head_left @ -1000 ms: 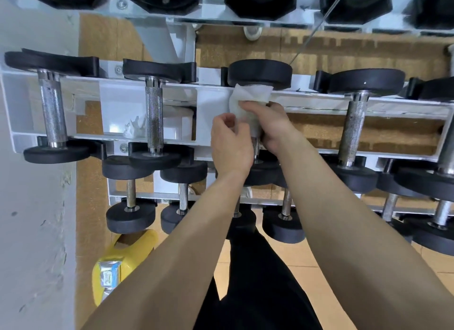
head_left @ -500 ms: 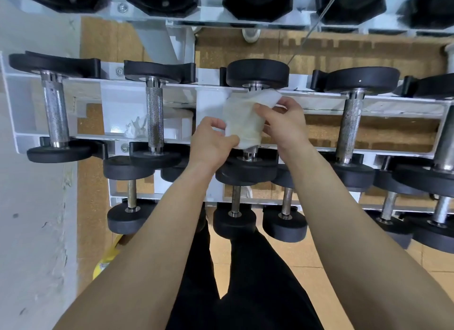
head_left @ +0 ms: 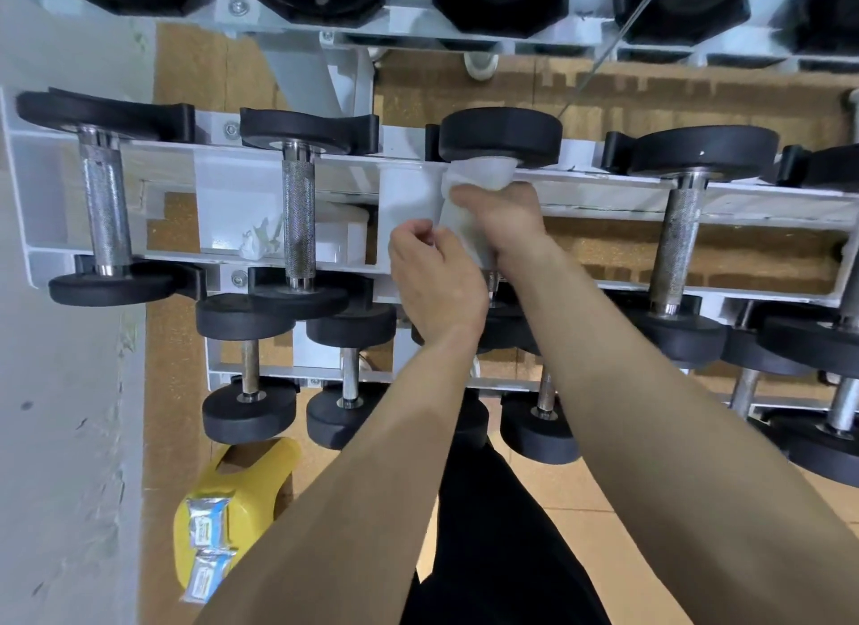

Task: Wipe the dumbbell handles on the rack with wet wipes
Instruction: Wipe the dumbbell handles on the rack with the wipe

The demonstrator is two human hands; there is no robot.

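A white wet wipe (head_left: 479, 178) is wrapped round the handle of the third dumbbell (head_left: 501, 134) on the middle tier of the white rack (head_left: 409, 192). My right hand (head_left: 504, 220) grips the wipe and the handle under it, so the handle is hidden. My left hand (head_left: 437, 276) sits just left and nearer, its fingers curled against the wipe's lower edge. Bare knurled steel handles show on the dumbbells to the left (head_left: 298, 215) and to the right (head_left: 676, 238).
A crumpled used wipe (head_left: 258, 243) lies on the rack shelf. A yellow stool (head_left: 246, 499) with two wipe packets (head_left: 207, 527) stands on the floor at lower left. Smaller dumbbells (head_left: 248, 410) fill the lower tier. A pale wall borders the left.
My right hand has slid along the handle and closed over the wipe, which now bunches up against the far weight head. My left hand moved right and nearer, close against the right one.
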